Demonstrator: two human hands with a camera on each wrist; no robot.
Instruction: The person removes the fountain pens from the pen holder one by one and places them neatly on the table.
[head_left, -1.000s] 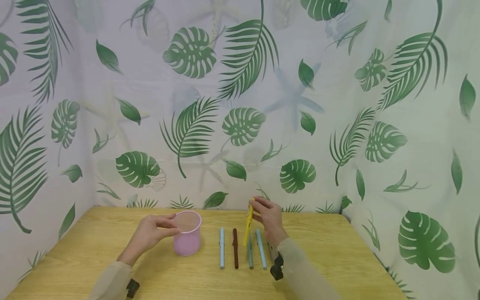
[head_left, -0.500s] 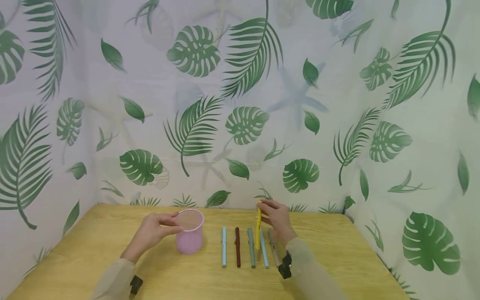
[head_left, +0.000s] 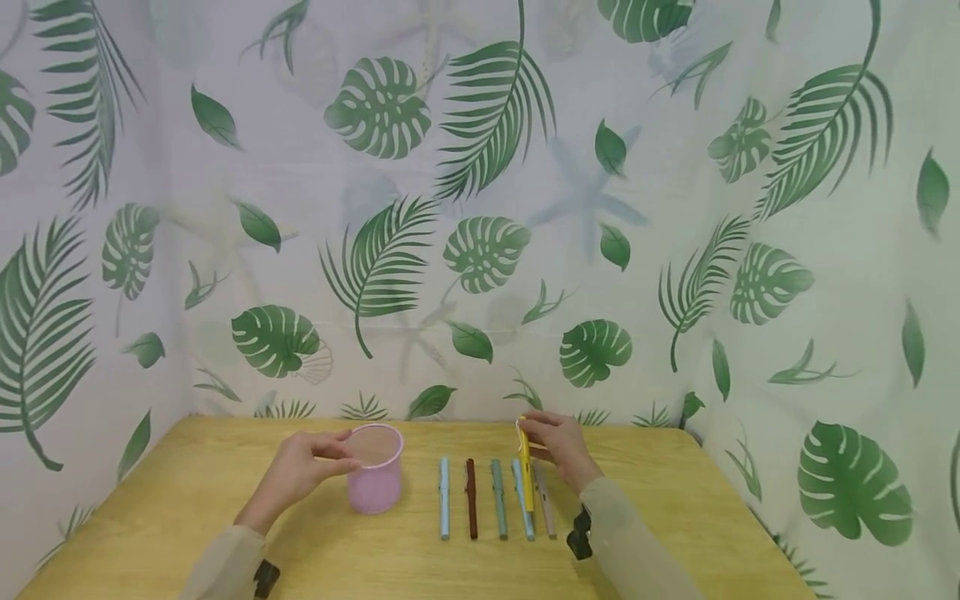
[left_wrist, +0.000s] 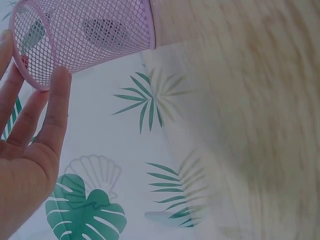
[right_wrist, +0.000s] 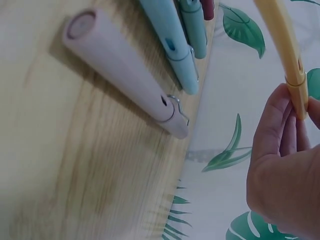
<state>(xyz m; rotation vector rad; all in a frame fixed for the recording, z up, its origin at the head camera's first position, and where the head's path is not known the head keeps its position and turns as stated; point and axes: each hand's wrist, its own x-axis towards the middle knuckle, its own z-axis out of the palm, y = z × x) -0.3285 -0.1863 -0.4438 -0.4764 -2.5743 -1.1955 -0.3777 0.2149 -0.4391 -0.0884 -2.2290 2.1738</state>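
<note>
My right hand (head_left: 561,446) pinches a yellow fountain pen (head_left: 527,468) by its cap end with thumb and fingertips. The pen points down and overlaps the right-hand light blue pen (head_left: 519,483) in the head view. Just right of it lies a greyish-pink pen (right_wrist: 120,70). Farther left in the row lie a green pen (head_left: 498,498), a dark red pen (head_left: 471,498) and another light blue pen (head_left: 444,498). My left hand (head_left: 303,467) holds the rim of a pink mesh pen cup (left_wrist: 95,37), thumb and fingers at its edge. The cup stands upright left of the pens.
A wood-grain table (head_left: 420,571) bears the cup and the row of pens. Behind it and along both sides hangs a white cloth (head_left: 480,367) printed with green leaves. Both wrists carry small black cameras, one of them the right wrist camera (head_left: 579,533).
My right hand has moved right and lower with the yellow pen, from over the green pen to over the right-hand light blue one. The left hand and cup stay in place.
</note>
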